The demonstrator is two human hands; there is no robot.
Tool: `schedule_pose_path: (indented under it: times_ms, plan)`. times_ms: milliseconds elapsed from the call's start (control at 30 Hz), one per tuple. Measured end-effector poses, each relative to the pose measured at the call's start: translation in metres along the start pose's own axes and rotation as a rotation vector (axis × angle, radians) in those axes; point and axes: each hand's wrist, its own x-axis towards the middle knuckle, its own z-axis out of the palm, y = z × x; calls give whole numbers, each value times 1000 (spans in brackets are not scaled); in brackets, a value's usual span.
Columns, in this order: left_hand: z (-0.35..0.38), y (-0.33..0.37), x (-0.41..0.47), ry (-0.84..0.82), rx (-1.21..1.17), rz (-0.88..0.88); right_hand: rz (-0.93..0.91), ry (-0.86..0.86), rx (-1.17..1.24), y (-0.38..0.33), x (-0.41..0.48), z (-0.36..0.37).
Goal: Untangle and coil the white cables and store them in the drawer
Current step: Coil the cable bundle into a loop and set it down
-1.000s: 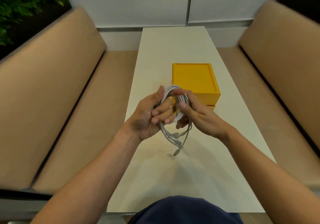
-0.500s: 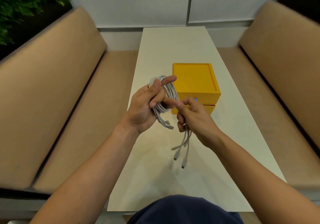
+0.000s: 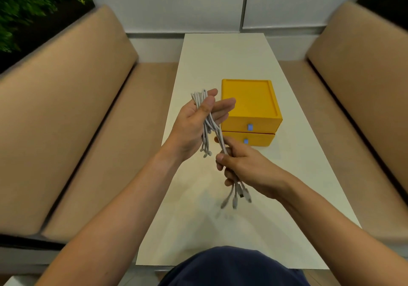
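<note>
– White cables [image 3: 217, 131], who has them?
– Both hands, above the table [image 3: 220, 54]. The left hand [image 3: 194, 124] pinches the looped bunch under its thumb; the right hand [image 3: 245, 166] is fisted round the strands below, plugs [image 3: 235, 200] dangling out.
– Coiled yet?
– No: long loose loops, 2 clumps of ends, apparently unknotted. Coiling and storing remain, I judge.
– And storage?
– Yellow unit [image 3: 249, 100] just beyond; its 2 drawers [image 3: 262, 122] are closed.

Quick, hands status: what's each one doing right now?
Left hand: closed, thumb pinning the white cables.
Right hand: closed around the same cables lower down.
</note>
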Motion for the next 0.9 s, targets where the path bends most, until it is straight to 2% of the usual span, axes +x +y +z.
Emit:
schedule_pose_path:
  times_ms: [133, 333, 433, 567, 700, 800, 900]
  plan:
    - [-1, -3, 2, 8, 179, 31, 82, -53, 60, -8, -10, 0]
    - [-6, 1, -5, -111, 699, 97, 167, -67, 128, -26, -22, -14]
    - [-6, 8, -8, -176, 966, 155, 192, -84, 267, -30, -26, -20]
    - [-4, 8, -9, -203, 1064, 233, 219, -120, 321, -35, -28, -22]
    - [-1, 8, -10, -272, 1034, 170, 237, -173, 343, -38, -31, -25]
    - [3, 7, -11, -276, 1054, 117, 238, -162, 187, -36, -31, -23]
    - [3, 4, -8, -283, 1127, 67, 151, -77, -196, -37, -29, -21]
